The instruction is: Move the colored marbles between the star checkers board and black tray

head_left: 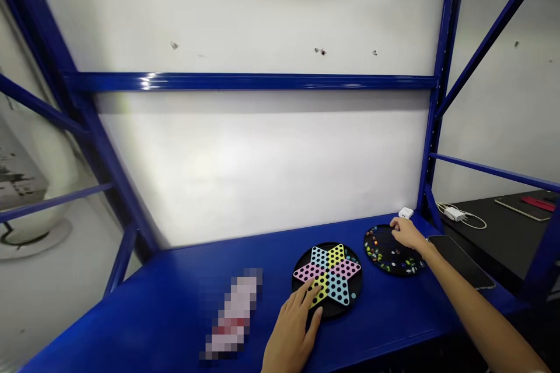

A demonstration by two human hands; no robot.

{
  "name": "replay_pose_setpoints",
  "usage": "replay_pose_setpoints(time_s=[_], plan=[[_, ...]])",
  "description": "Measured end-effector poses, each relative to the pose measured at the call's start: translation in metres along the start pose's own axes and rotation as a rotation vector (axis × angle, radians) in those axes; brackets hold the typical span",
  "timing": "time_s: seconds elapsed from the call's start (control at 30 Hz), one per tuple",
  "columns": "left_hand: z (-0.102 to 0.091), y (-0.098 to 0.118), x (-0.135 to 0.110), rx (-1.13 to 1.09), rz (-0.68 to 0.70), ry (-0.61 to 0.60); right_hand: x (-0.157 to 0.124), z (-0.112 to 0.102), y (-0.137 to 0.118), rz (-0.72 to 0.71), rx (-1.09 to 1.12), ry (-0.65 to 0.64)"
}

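The left hand (291, 326) lies open over the near left edge of a star-shaped game board (327, 273), its fingertips on the yellow near point and its thumb spread apart. The board, with pink, yellow and light-blue sections full of dark holes, sits on a round black base (336, 310) on the blue counter (192, 277), right of the middle. Farther right, the right hand (406, 234) hovers at the far edge of a round black tray (385, 252) — fingers curled together, though whether they pinch anything I cannot tell. Small coloured pieces (375, 249) lie scattered in that tray, mostly along its left side and near right edge. A white case (406, 213) stands just beyond the right hand, and a dark phone-like slab (464, 262) lies beside the tray, partly behind the right forearm. Left of the board is a pixelated, pinkish object (234, 317) — its details are unreadable.
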State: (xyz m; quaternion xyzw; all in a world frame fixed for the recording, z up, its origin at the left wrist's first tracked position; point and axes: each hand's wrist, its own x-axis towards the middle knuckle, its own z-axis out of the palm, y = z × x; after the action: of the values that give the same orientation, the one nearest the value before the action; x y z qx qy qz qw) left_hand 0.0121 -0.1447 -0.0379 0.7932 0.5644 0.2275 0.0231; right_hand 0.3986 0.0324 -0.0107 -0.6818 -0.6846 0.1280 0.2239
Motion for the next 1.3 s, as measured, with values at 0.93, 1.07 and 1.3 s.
replay_pose_setpoints(time_s=[0.93, 1.07, 1.3], plan=[[0.0, 0.002, -0.002, -0.002, -0.025, 0.009, -0.042, 0.061, -0.121, -0.279, -0.039, -0.142], [-0.001, 0.001, -0.001, 0.004, -0.017, -0.007, -0.051, 0.076, -0.126, -0.264, -0.05, -0.086], [-0.001, 0.0, 0.0, 0.004, -0.016, 0.009, -0.063, 0.079, -0.127, -0.27, 0.018, -0.048]])
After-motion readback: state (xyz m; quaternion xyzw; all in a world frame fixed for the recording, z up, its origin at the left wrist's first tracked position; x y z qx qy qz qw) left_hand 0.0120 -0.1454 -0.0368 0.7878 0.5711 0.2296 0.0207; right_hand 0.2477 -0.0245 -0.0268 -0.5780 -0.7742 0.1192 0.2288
